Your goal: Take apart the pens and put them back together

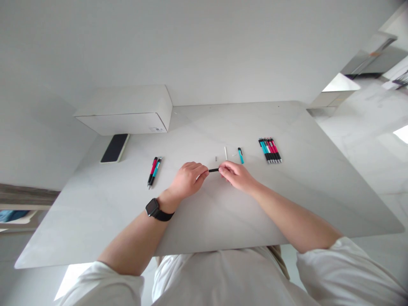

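My left hand [190, 178] and my right hand [237, 175] meet over the middle of the table, pinching the two ends of a short black pen barrel [213, 170]. Fingers cover both of its ends. Just beyond the hands lie a thin white refill [226, 152], a teal upper pen barrel [240, 156] with a black clip, and a few tiny grey pieces [216, 159]. A faint pale small part [235, 155], too small to name, rests between the refill and the teal barrel.
A red pen [152, 171] and a teal pen [155, 173] lie side by side on the left. Several teal and red pens [270, 150] form a row on the right. A phone [115, 148] and a white box [127, 123] occupy the table's [204, 225] back left, against the wall.
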The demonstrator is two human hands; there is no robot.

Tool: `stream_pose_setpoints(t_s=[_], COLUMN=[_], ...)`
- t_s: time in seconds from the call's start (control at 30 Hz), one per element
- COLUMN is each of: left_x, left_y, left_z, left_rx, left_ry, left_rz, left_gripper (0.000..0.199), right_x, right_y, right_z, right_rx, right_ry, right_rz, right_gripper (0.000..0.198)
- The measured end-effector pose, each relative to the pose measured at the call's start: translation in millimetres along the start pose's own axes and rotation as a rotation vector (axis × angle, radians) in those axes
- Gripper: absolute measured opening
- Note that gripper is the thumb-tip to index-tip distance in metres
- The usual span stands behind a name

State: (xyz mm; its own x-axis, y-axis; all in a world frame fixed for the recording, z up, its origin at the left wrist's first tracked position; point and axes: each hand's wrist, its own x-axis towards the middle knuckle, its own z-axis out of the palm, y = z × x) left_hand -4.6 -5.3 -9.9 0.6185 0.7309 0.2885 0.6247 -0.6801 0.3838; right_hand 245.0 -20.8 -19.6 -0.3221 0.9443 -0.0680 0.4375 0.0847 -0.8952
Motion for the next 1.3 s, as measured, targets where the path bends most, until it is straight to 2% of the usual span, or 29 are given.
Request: stream_pose_setpoints(t_s=[0.17,0.3,0.43,0.57,0.77,1.0,1.13,1.3], left_x=[0.4,0.7,1.0,1.2,0.7,0.2,-0.7,-1.5], left_y=[0.1,0.6,0.7,0.3,-1.9,-17.2,-31.1,-40.4], left_z=[0.0,-0.3,-0.2,0.3,2.3,6.5,4.3,1.0], left_rx=[0.004,0.002,-0.001,-0.010,-0.021,-0.016,0.048,0.170], left_ry=[-0.004,-0.005,-0.003,0.002,0.012,0.064,0.063,0.054], left_rz=[-0.003,0.004,0.003,-0.002,-0.038,-0.173,-0.258,-0.329], left_gripper=[0.023,0.022,0.022,0.022,0.023,0.026,0.028,0.029], right_x=[-0.4,0.0,0.7,1.1,3.3,8.4,23.7,61.6], right_y=[-0.8,-1.9,-1.6,-0.2,0.6,-2.6,-5.0,-10.7], right_z=[0.1,-0.3,0.0,0.3,-1.3,-22.0,-42.5,-55.5], right_rx=[-0.015,-0.020,-0.010,-0.005,-0.043,-0.102,-0.208,-0.390], right_ry=[0.023,-0.031,0.028,-0.003,0.154,0.211,0.166,-0.023], right_rz=[-0.049,-0.022,-0.058,-0.030,-0.097,-0.084,-0.112,-0.193], right_gripper=[0.027,0.029,0.026,0.024,0.017,0.020,0.020,0.015])
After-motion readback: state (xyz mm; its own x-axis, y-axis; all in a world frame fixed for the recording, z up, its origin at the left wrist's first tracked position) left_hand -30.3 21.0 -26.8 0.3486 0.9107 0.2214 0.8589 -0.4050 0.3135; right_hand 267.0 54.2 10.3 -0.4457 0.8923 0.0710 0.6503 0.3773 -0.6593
